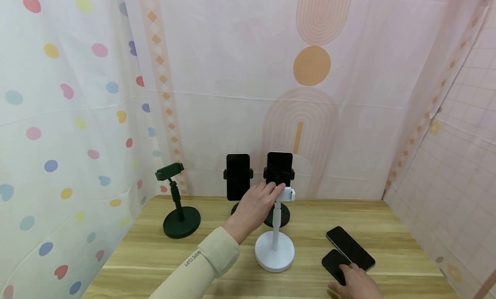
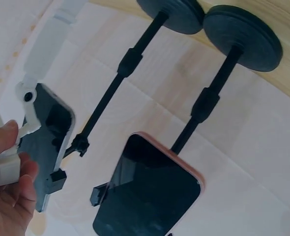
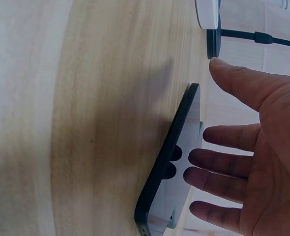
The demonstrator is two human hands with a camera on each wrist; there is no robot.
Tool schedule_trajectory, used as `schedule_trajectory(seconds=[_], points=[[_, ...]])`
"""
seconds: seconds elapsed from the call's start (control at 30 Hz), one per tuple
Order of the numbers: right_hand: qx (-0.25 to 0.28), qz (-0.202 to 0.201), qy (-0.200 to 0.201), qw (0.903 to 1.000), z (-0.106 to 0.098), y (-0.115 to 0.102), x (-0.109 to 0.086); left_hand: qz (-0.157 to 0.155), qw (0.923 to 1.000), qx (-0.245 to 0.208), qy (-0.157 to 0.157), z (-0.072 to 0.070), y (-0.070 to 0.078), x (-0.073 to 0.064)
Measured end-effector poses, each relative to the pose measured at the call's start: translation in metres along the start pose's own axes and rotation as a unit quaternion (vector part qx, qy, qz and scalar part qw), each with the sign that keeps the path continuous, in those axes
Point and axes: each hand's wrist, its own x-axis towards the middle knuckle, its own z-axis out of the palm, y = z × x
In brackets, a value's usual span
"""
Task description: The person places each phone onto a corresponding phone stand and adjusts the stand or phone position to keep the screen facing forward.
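One hand [image 1: 252,208] grips the white round-based stand [image 1: 276,226]; the other hand [image 1: 358,284], spread empty, overhangs a flat black phone [image 1: 332,264], likely slick, best edge-held.

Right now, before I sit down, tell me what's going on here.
A person's left hand grips the clamp of a white stand, which holds no phone. The right hand, fingers extended, is over the nearer phone on the table; another phone lies beside it. Behind the white stand, two black stands each hold an upright phone. A dark green stand on the left holds none.
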Motion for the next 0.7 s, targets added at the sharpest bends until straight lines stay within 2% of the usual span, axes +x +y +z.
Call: schedule_trajectory(seconds=[0.27,0.53,0.7], points=[[-0.002,-0.001,0.004,1.0,-0.002,-0.001,-0.001,-0.022,0.9991,-0.022,-0.03,-0.007,0.001,0.005],[-0.009,0.002,0.01,0.9999,-0.003,-0.001,-0.002,-0.031,0.9987,-0.026,-0.032,-0.011,0.003,0.01],[-0.021,-0.001,0.035,0.9992,-0.002,0.001,-0.002,-0.035,0.9985,-0.028,-0.032,-0.012,0.004,0.011]])
